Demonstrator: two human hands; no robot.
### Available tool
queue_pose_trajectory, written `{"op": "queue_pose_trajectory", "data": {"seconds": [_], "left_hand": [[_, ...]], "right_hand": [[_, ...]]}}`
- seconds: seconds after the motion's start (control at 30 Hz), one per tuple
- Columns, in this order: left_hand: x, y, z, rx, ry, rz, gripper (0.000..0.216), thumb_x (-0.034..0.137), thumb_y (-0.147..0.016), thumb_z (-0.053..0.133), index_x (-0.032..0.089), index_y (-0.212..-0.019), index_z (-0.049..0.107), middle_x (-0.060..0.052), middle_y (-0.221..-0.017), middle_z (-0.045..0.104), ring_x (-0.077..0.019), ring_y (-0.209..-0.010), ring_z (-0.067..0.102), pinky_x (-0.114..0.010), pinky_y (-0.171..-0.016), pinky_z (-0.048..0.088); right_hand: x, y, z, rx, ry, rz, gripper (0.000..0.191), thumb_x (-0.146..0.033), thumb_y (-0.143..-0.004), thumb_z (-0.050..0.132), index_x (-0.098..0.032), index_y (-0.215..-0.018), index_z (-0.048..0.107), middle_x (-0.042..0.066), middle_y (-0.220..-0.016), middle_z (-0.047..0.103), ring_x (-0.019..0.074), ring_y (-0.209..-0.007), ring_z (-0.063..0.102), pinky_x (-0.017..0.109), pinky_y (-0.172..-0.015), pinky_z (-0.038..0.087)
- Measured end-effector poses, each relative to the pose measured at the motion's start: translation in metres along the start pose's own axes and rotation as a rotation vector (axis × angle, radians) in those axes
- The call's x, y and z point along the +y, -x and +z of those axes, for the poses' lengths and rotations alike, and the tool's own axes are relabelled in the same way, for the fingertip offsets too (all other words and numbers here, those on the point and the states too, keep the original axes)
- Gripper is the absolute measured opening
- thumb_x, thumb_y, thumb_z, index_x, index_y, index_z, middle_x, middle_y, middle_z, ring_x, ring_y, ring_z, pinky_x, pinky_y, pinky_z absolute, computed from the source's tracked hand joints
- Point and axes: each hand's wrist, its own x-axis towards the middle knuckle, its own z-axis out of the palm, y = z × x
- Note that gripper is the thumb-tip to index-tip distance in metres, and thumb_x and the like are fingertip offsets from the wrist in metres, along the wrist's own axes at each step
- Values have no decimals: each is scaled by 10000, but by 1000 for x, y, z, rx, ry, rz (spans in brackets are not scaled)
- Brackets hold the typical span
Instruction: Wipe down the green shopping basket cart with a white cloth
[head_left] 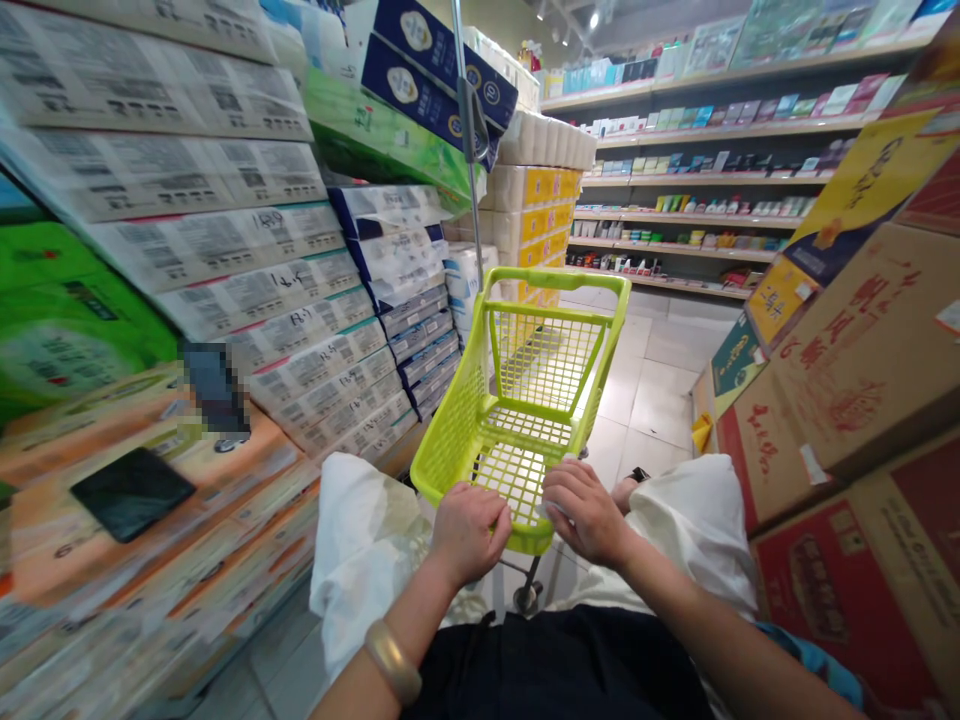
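Between my knees stands a lime-green shopping cart (450, 425), its mesh basket holding nothing that I can see. My left hand (471, 530), with a gold-coloured bangle on the wrist, is closed over the near left part of the basket's rim. On the rim's near right side, my right hand (589, 510) curls its fingers; something small and whitish shows by its fingertips, too little to name. The fingertips of the left hand are hidden from view.
Stacked tissue packs (292, 300) rise on the left. A dark flat phone-like thing (133, 492) lies on orange packs (255, 470). Cardboard cartons (862, 350) line the right side. Shelves of boxed goods (705, 180) stand beyond the tiled floor (645, 390).
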Motion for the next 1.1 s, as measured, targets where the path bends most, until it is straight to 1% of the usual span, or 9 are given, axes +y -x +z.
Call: {"op": "queue_pose_trajectory", "data": {"seconds": [0.1,0.17,0.37,0.47,0.63,0.77,0.93,1.03,1.1], "left_hand": [[0,0,1,6,-6,2,339,229,-904,404,192,-582,501,4,-580,560,-133,-595,485,-316,-624,261],[1,0,2,9,-8,4,334,227,-900,409,192,-581,500,6,-577,558,-132,-592,482,-316,-621,257],[-1,1,0,13,-7,11,328,221,-891,415,191,-576,500,8,-569,555,-131,-585,479,-318,-618,250],[-1,2,-1,14,2,11,331,222,-894,413,191,-576,497,7,-570,558,-130,-587,482,-316,-616,254],[1,0,0,18,-4,3,341,227,-901,403,193,-575,497,3,-577,562,-133,-593,485,-317,-620,262],[1,0,1,20,-6,0,339,225,-896,406,194,-575,507,2,-575,561,-131,-590,481,-318,-619,263],[-1,2,-2,8,3,4,323,223,-883,419,193,-576,511,0,-571,559,-133,-585,477,-318,-613,251],[-1,3,-3,9,8,4,320,217,-884,422,192,-576,504,4,-575,556,-132,-593,478,-316,-616,254],[0,3,-4,10,13,1,323,217,-887,421,191,-576,505,5,-576,555,-132,-594,477,-316,-617,255]], "right_hand": [[12,-10,-4,2,19,93,111,-177,-907,456,-212,-879,558,39,-883,633,184,-912,546,391,-946,406],[7,-10,-3,9,3,125,110,-169,-905,457,-213,-871,552,34,-864,625,184,-909,540,396,-959,391],[-20,2,2,-65,-10,-29,100,-189,-902,455,-202,-873,550,35,-850,605,184,-899,525,395,-959,384],[0,-5,-4,-129,32,-83,139,-233,-922,441,-204,-845,554,35,-810,593,182,-852,509,371,-885,415],[42,-22,-14,-56,77,61,149,-214,-936,429,-209,-850,550,39,-824,593,185,-856,510,379,-881,409],[21,-14,-7,10,23,122,118,-176,-912,447,-215,-850,538,34,-833,596,188,-876,523,409,-950,383],[-21,3,2,-55,-31,2,107,-180,-888,459,-221,-861,553,27,-842,600,184,-890,531,404,-967,383],[-10,-1,-1,-86,2,-70,116,-220,-901,458,-215,-842,557,29,-813,591,184,-861,522,383,-908,407],[7,-9,-4,-79,39,-51,143,-232,-913,450,-212,-819,556,31,-793,581,182,-832,509,376,-878,412]]}}
